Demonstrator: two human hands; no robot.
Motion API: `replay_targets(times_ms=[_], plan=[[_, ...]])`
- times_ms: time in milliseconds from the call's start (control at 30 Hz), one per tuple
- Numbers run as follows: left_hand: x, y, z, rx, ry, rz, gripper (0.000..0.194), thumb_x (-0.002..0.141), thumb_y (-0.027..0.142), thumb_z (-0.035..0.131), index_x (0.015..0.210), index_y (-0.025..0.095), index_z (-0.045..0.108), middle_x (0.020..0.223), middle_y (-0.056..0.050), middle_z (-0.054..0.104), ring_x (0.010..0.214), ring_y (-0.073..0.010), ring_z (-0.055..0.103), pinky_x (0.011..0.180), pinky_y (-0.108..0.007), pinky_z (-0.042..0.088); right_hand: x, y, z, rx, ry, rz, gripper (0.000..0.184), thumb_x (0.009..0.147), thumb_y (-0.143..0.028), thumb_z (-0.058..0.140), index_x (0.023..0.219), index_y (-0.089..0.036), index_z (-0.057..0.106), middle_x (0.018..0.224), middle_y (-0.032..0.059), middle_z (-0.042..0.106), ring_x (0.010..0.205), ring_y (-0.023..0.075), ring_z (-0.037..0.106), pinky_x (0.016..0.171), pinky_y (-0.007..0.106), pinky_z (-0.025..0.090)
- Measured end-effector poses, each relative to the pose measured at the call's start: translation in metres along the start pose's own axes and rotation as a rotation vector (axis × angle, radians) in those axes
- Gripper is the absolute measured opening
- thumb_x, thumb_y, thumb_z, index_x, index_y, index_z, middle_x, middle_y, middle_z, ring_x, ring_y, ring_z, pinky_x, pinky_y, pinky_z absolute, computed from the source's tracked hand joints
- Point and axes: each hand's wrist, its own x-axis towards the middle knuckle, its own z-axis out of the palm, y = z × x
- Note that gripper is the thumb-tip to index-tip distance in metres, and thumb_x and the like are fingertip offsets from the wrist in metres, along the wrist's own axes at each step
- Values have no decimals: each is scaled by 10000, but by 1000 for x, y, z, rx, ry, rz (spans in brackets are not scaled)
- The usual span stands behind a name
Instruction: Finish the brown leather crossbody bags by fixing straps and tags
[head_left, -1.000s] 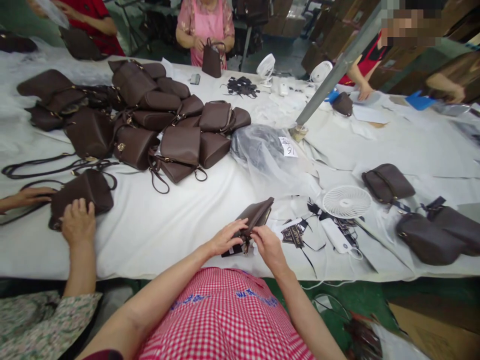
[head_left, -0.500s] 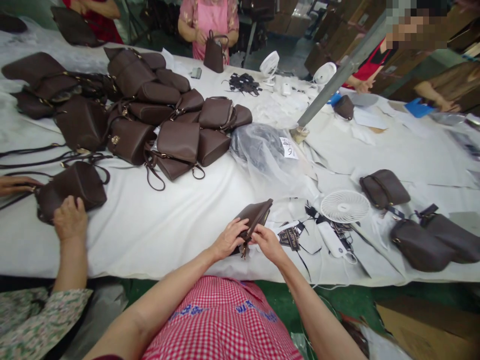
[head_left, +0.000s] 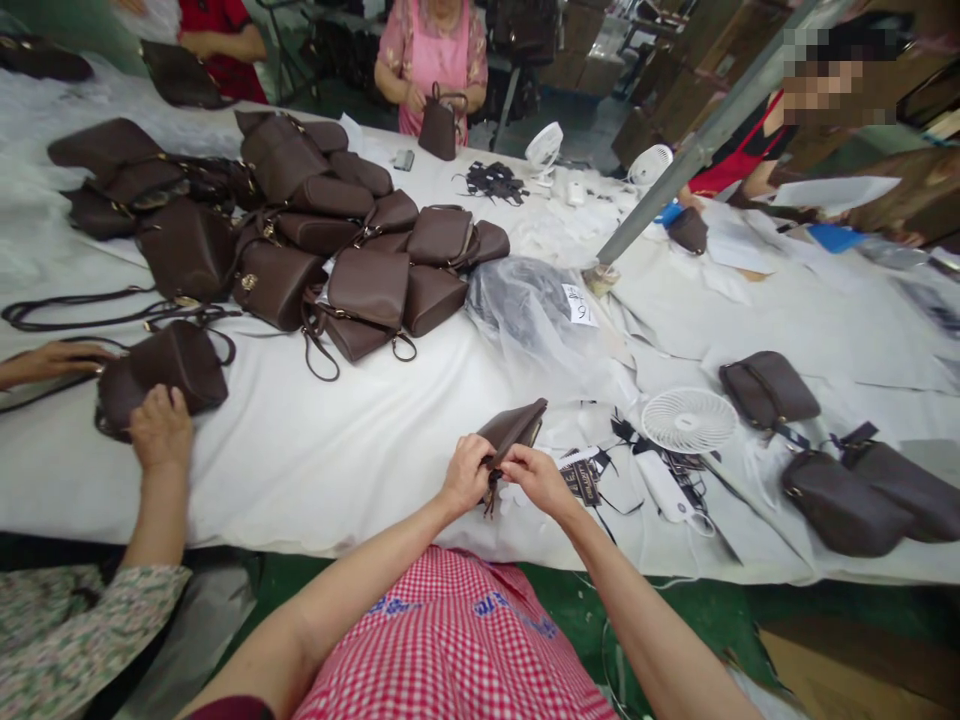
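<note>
- Against half a second ago, the left hand [head_left: 469, 470] has its fingers curled more tightly; before, they lay flatter over the brown bag [head_left: 514, 427].
- A white sheet [head_left: 836, 193] now shows raised at the upper right; the bag stays in nearly the same spot.
- The bag is at the near edge of the white-covered table [head_left: 337, 440], between the hands and extending beyond them.
- The left hand grips its left side; the right hand [head_left: 536, 477] pinches its near right edge, fingertips close together.
- Its long axis slants, the far end pointing away and rightward.
</note>
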Motion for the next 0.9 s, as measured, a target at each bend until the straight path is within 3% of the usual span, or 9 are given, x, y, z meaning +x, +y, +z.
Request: replay_targets(times_ms=[100,267,533,600,667,767,833,900], plan=[[0,-4,-9,-72,-35,21,124,785,120,522,836,184,615,892,-47,571,917,-199,506,869,-362,419,-1,2,2,57,22,26,118,713,-311,556,689,-200,585,627,-29,576,601,140,570,615,279,515],[-6,-21,-27,-239,-203,93,233,792,195,605,1014,206,674,1078,-69,570,1033,-210,529,932,-370,438,-2,6,4,129,38,42,135,688,-343,606,711,-211,586,638,-36,607,591,139,586,603,286,527],[-8,-23,-15,-96,-175,108,273,881,201,479,1063,209,683,1113,-89,598,1087,-230,516,1003,-428,407,-6,12,18,250,71,85,197,634,-319,705,666,-198,551,551,-68,560,523,116,589,548,245,509],[-10,-23,-12,-75,-214,121,351,905,205,419,1196,218,615,1195,-97,584,1149,-238,494,1040,-455,375,-10,11,22,339,122,113,253,621,-356,735,669,-196,546,532,-67,565,522,120,606,546,239,510],[-15,-25,-9,-63,-244,111,466,902,225,420,1367,228,452,1347,-108,503,1267,-265,418,1085,-505,314,-14,9,23,414,163,158,329,594,-413,764,678,-194,534,527,-60,583,531,131,628,554,247,522],[-27,-28,0,-49,-226,67,761,813,327,585,1470,202,221,1490,-153,327,1355,-325,313,1099,-553,268,-18,4,23,483,171,218,432,532,-463,816,677,-190,514,558,-41,621,549,145,654,559,252,531],[-32,-28,7,-58,-149,21,865,751,375,666,1452,161,207,1459,-192,345,1320,-335,358,1078,-539,308,-20,-1,23,518,170,233,476,506,-487,832,667,-192,495,577,-35,632,555,153,662,553,252,533],[-32,-24,10,-64,-78,-8,758,772,374,649,1395,146,283,1364,-190,441,1246,-312,439,1044,-515,357,-21,-7,24,529,167,228,489,508,-496,834,663,-197,481,591,-31,640,561,161,670,547,255,535]])
